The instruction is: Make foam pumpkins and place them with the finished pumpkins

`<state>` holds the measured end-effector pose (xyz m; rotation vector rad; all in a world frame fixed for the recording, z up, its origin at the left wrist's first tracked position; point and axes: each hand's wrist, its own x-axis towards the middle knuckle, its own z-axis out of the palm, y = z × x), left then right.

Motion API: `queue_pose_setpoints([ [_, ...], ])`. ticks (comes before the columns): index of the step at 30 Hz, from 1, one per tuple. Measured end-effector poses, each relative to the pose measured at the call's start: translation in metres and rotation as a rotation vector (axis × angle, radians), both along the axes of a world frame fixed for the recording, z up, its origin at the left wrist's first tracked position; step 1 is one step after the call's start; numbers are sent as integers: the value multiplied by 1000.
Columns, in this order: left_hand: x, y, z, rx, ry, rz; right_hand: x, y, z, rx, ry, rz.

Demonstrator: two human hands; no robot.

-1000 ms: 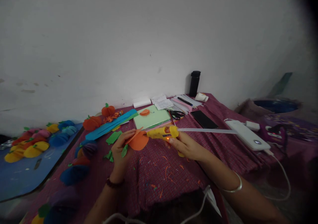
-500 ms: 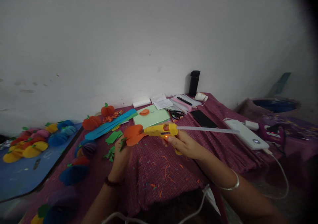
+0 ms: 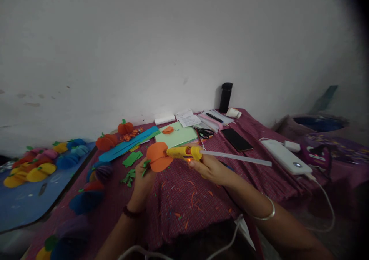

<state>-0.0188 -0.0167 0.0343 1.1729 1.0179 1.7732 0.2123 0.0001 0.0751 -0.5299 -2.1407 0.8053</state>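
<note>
My left hand point(image 3: 144, 177) grips an orange paper pumpkin point(image 3: 158, 154) by its side, with a green paper stem point(image 3: 146, 166) showing at my fingers. In my right hand point(image 3: 211, 168) is a yellow hot glue gun point(image 3: 184, 152), its small light glowing orange. A long translucent glue stick point(image 3: 236, 157) sticks out of the gun's back end. The nozzle points left and meets the right part of the pumpkin; whether it touches or sits just in front, I cannot tell. Green paper pieces point(image 3: 132, 158) lie beside my left hand.
Finished paper pumpkins point(image 3: 42, 171) crowd the blue board at left. Blue paper strips point(image 3: 129, 143), a pale green sheet point(image 3: 175, 134), scissors point(image 3: 205, 132), a phone point(image 3: 236, 139), a power bank point(image 3: 286, 158) and a black bottle point(image 3: 225, 97) surround the work area. Paper scraps litter the cloth.
The orange pumpkin has turned so its flat face shows more, and it has shifted slightly right. The glue gun has tilted, its glue stick's back end swinging lower.
</note>
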Motion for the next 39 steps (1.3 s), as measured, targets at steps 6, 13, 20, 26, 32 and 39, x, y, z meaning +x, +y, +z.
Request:
queue_pose_setpoints([
  [6,-1,-5,1,58,325,14,-2,-2,8,8,-20,38],
  [13,0,-7,2,77,525,46,-4,-2,15,28,-27,45],
  [20,2,-7,4,26,371,27,-7,-3,18,29,-29,90],
  [26,1,-3,-1,2,141,-13,0,1,12,24,-59,73],
  [32,0,-5,-1,18,142,-12,6,8,11,-11,-14,-15],
  [39,0,-15,9,75,356,16,3,14,10,19,3,-38],
])
